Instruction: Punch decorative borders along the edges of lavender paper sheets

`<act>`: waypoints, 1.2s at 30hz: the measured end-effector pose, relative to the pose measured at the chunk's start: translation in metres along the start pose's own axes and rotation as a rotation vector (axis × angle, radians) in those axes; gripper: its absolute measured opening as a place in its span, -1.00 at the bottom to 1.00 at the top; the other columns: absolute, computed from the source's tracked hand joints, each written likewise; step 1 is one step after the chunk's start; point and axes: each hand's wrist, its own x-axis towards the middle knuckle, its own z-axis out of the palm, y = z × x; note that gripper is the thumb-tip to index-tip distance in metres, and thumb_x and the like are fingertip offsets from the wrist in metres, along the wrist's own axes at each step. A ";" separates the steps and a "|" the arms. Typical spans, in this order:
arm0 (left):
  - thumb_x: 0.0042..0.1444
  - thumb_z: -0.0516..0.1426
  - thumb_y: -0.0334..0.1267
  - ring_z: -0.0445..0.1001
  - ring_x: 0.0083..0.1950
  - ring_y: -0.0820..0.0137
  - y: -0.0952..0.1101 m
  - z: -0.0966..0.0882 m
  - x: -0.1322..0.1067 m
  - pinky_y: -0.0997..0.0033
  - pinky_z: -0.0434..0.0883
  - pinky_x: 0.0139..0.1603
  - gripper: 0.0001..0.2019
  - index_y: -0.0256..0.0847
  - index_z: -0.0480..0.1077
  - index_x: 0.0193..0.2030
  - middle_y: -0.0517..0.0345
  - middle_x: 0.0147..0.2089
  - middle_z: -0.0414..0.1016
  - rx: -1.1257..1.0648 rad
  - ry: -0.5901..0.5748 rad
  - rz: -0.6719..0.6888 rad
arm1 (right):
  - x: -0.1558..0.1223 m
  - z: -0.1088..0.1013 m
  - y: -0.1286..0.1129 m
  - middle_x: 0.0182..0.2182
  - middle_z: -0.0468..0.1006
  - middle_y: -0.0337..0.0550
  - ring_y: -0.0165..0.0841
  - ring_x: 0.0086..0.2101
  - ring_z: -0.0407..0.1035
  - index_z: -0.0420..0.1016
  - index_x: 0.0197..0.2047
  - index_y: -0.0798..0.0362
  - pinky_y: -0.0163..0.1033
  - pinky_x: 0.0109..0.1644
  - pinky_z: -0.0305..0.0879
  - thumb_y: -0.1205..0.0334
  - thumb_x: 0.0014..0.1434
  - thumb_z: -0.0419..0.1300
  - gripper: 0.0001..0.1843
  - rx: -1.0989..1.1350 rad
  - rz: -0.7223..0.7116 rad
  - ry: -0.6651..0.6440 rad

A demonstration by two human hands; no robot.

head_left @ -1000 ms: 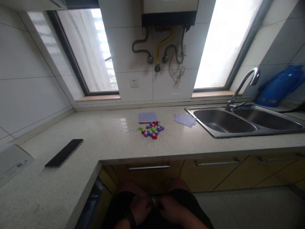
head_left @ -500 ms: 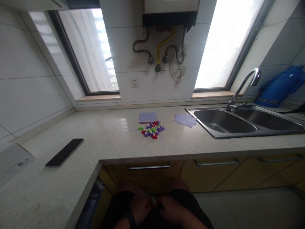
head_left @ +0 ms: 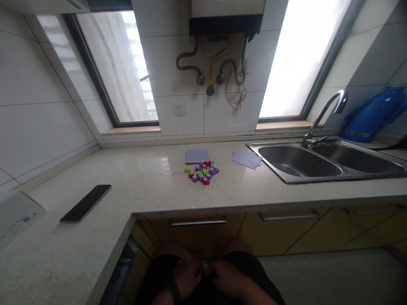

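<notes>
My left hand (head_left: 188,277) and my right hand (head_left: 226,279) rest together in my lap at the bottom of the view, below the counter edge. Both have curled fingers that meet around something small I cannot make out. A dark band sits on my left wrist. On the speckled counter (head_left: 133,186) ahead lies a cluster of small purple, green and red pieces (head_left: 202,171), far from both hands. Behind the cluster is a lilac pad of paper (head_left: 196,155), and to its right are loose lilac sheets (head_left: 247,159).
A black phone (head_left: 85,203) lies on the left counter, near a white card (head_left: 15,216). A steel double sink (head_left: 321,163) with a tap (head_left: 324,114) fills the right. A blue kettle (head_left: 372,116) stands behind it. Drawer handles (head_left: 197,221) run under the counter.
</notes>
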 end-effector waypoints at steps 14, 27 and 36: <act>0.26 0.01 -0.23 0.62 0.16 0.15 0.001 0.000 0.001 0.23 0.41 0.18 -0.59 0.07 0.65 0.07 0.20 0.11 0.71 0.019 -0.010 -0.026 | -0.003 -0.004 -0.005 -0.09 0.77 -0.05 -0.11 -0.09 0.65 0.72 -0.09 -0.01 -0.24 -0.10 0.37 0.37 0.10 0.18 -0.64 -0.028 -0.002 0.009; 0.30 -0.03 -0.24 0.63 0.14 0.15 0.010 -0.009 -0.007 0.22 0.44 0.12 -0.56 0.02 0.63 0.10 0.13 0.11 0.70 0.067 -0.045 -0.013 | -0.001 -0.003 -0.004 -0.09 0.77 -0.06 -0.12 -0.09 0.65 0.73 -0.07 -0.02 -0.24 -0.09 0.37 0.34 0.12 0.18 -0.63 -0.038 -0.006 -0.004; 0.32 0.02 0.10 0.59 0.00 0.09 0.037 -0.197 -0.038 0.18 0.41 0.06 -0.59 -0.05 0.61 -0.10 0.08 -0.06 0.69 0.062 0.128 0.107 | -0.008 -0.008 -0.009 -0.07 0.77 -0.06 -0.13 -0.12 0.65 0.72 -0.01 -0.04 -0.23 -0.11 0.40 0.26 0.16 0.19 -0.63 0.033 -0.003 0.012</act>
